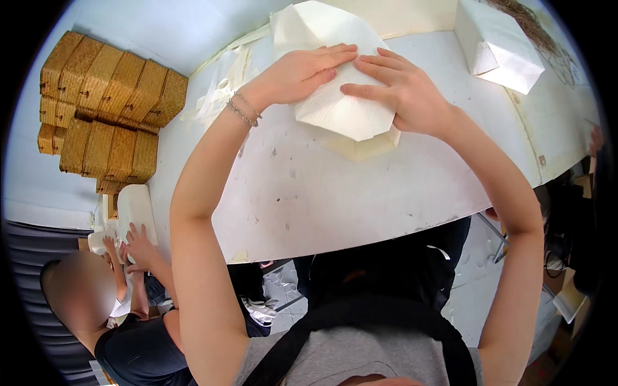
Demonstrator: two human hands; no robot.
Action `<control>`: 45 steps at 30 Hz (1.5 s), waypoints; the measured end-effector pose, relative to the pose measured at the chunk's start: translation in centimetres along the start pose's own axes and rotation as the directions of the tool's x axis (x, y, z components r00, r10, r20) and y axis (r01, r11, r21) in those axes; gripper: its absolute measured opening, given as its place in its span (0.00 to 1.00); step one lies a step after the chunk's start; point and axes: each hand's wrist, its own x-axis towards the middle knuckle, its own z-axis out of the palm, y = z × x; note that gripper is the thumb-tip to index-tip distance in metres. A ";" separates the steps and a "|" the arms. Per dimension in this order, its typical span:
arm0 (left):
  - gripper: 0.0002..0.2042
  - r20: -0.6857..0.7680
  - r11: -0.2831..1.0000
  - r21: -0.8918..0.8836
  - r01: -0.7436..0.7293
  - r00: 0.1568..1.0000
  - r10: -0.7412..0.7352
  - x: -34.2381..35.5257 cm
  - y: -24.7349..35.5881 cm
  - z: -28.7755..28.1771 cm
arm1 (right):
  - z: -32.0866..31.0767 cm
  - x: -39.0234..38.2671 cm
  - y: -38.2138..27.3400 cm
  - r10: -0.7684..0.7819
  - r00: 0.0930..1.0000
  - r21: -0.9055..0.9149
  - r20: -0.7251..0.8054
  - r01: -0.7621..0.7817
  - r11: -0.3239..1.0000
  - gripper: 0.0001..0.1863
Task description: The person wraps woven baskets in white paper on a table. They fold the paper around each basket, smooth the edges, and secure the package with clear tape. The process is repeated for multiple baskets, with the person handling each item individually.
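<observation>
Both my hands lie on a white, slightly wrinkled sheet of paper (351, 119) with angled, folded edges, at the far side of the table. A cream-coloured layer (370, 147) shows beneath its near edge. My left hand (308, 72) presses on the sheet from the left, its fingers stretched out toward the right. From the other side, my right hand (404, 89) rests with fingers spread and its thumb apart. The fingertips of the two hands almost meet near the middle of the sheet. What lies under the paper is hidden.
Stacked woven boxes (109, 83) stand at the left. Loose paper strips (222, 93) lie beside my left forearm. A white paper-covered block (499, 48) and brown strings (534, 26) are at the far right. A co-worker (145, 347) at the left touches a white rounded piece (137, 209).
</observation>
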 end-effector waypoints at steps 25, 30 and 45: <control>0.40 0.137 0.929 -0.179 0.323 0.944 -0.302 8.0 -8.3 -6.2 | 0.2 -0.2 -0.4 0.090 0.996 0.123 0.006 -0.090 0.988 0.35; 0.35 0.125 0.908 -0.134 0.398 0.915 -0.383 8.3 -9.8 -6.1 | 0.3 -0.3 -0.6 0.094 0.996 0.114 0.010 -0.094 0.989 0.35; 0.17 -0.649 0.887 0.420 0.192 0.746 0.146 -4.1 -1.6 -1.0 | 0.6 -0.4 0.4 0.049 0.999 0.043 0.024 -0.050 0.998 0.23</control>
